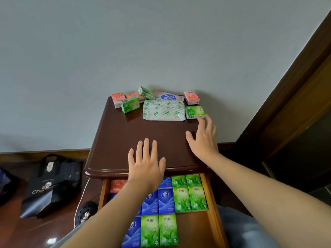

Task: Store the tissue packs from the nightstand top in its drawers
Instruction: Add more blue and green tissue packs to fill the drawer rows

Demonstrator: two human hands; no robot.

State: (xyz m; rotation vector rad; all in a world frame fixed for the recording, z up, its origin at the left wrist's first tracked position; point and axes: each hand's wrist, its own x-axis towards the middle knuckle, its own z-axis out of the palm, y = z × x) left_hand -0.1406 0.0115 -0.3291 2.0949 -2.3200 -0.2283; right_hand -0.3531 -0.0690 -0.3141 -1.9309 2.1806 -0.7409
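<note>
Small tissue packs lie along the back of the dark wooden nightstand top: pink packs, green packs, a flat white-and-green pack and a pale wipes pack. My right hand reaches with straight fingers, its fingertips at the near edge of the right green pack. Fingers spread, my left hand lies flat on the front of the top. Below, the open top drawer holds rows of green, blue and pink packs.
A black paper bag stands on the floor to the left, with a dark shoe and a white cable beside the nightstand. A dark wooden door frame rises at the right. The wall is right behind the nightstand.
</note>
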